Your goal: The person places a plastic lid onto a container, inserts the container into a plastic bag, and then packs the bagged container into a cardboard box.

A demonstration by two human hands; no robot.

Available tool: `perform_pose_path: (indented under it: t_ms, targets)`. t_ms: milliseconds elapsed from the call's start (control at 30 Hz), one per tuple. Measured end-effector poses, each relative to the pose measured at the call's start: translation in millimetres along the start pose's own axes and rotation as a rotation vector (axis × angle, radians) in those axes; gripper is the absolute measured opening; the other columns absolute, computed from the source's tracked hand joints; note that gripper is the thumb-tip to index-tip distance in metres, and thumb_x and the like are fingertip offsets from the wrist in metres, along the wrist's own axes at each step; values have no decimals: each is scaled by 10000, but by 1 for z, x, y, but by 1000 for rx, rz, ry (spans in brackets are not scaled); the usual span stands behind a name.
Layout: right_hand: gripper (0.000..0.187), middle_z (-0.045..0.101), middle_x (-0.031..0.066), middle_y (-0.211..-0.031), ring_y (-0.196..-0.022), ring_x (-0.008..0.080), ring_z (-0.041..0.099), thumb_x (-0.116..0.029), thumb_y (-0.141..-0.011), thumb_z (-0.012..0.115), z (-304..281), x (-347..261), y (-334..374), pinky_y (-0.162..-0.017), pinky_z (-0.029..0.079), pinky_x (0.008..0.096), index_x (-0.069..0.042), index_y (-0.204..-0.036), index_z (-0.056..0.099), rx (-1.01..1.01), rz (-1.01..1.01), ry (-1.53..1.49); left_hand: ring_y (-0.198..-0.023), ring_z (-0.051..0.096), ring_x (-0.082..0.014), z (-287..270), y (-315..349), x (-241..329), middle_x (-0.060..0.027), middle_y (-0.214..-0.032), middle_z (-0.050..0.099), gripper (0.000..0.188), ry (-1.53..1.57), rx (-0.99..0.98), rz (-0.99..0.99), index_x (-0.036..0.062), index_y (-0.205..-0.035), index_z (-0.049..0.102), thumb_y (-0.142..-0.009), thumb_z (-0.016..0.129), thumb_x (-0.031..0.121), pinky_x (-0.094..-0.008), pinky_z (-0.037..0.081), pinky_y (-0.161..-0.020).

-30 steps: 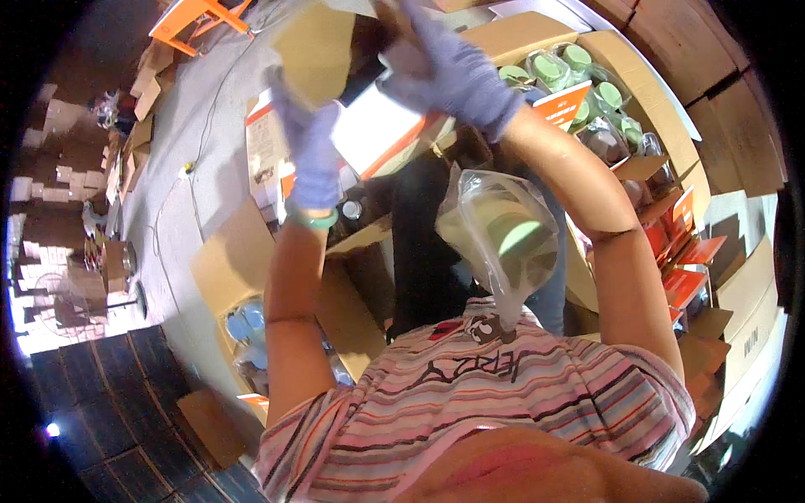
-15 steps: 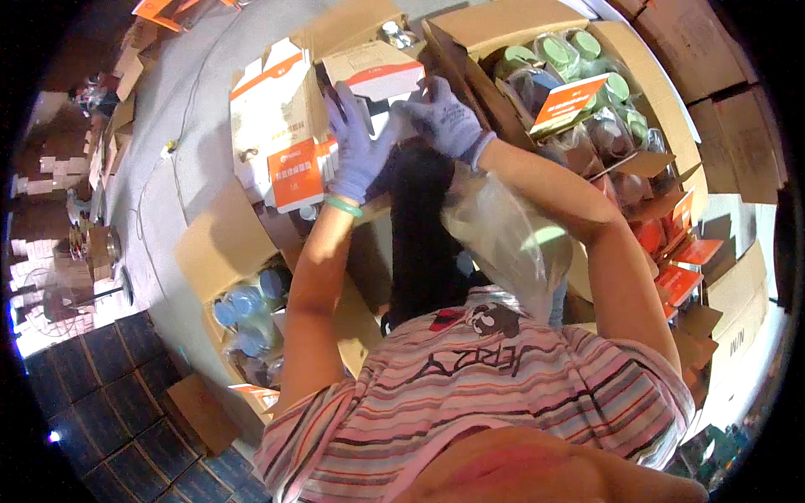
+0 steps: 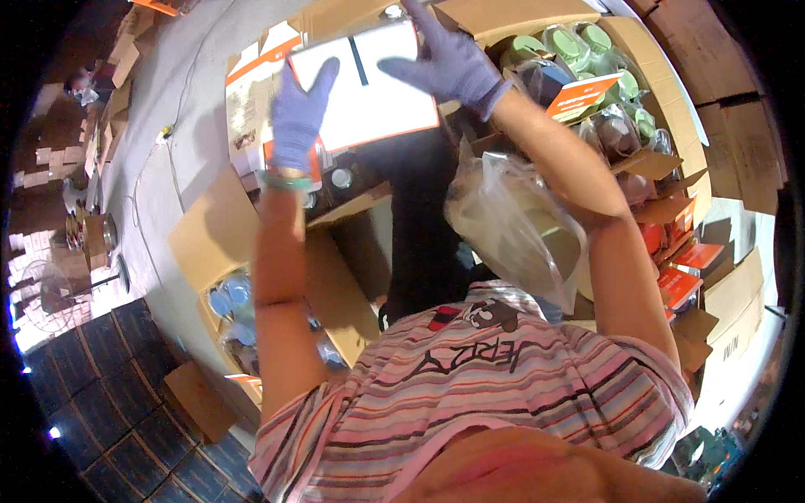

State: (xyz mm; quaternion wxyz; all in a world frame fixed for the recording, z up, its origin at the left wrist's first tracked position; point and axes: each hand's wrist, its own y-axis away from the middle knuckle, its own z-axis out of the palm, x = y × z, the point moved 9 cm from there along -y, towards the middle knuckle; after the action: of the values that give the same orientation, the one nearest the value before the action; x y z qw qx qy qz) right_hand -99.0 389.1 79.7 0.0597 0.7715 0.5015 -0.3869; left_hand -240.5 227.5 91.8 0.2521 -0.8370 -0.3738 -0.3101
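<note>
A white box (image 3: pixel 377 109) with orange edges and a dark strip across its face is between my gloved hands. My left hand (image 3: pixel 300 121) clasps its left side, thumb over the white face and the other fingers partly hidden along the edge. On the right side, my right hand (image 3: pixel 457 71) bears against the box with its thumb on the face and fingers stretched along the edge. Beside my left hand lies a white and orange carton (image 3: pixel 245 117). Below the white box, a white-capped container (image 3: pixel 341 178) shows in an open carton.
A large open carton (image 3: pixel 683 101) at the right holds several bagged green-lidded containers (image 3: pixel 595 38) and an orange-white card (image 3: pixel 585 96). A clear plastic bag (image 3: pixel 503 210) hangs by my right forearm. Blue-lidded containers (image 3: pixel 237 289) sit in a carton at lower left. Dark boxes (image 3: pixel 109 394) are stacked beyond.
The box between my hands has turned so its broad white face shows instead of its brown side. My hands have spread apart, left hand leftward and right hand up and right.
</note>
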Motion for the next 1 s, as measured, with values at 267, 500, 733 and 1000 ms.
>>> perform_pose_path:
  t_ms: [267, 500, 733, 1000]
  targets:
    - [913, 661, 259, -1031, -995, 374, 642, -647, -736, 649, -28, -28, -40, -860, 501, 420, 62, -1280, 464, -302, 253, -129, -900, 653, -315, -27, -58, 44, -209, -1009, 652, 411, -521, -298, 647, 129, -1265, 566, -927, 491, 349, -401, 512, -796]
    - [888, 534, 300, -1251, -1219, 393, 497, -638, -725, 644, 6, -51, -65, -1028, 400, 425, 19, -1305, 503, -311, -40, 300, -907, 634, -184, -10, -68, -37, -158, -996, 677, 488, -397, -508, 222, 82, -1245, 597, -944, 537, 462, -331, 487, -813]
    - [851, 260, 265, -1497, -1352, 420, 324, -227, -801, 720, 5, -84, -62, -1105, 319, 440, -13, -1472, 242, 52, -882, -203, -974, 645, -240, -11, -60, -36, -200, -1141, 643, 414, -375, -427, 777, 133, -1357, 519, -965, 544, 265, -312, 499, -865]
    - [430, 589, 151, -1238, -1178, 318, 523, -355, -865, 659, -1, -91, -11, -959, 427, 441, -97, -1207, 623, -42, -1413, -11, -1150, 565, -249, 14, -74, -114, -116, -1213, 608, 403, 572, -535, 123, 96, -1221, 591, -839, 664, 198, -358, 437, -986]
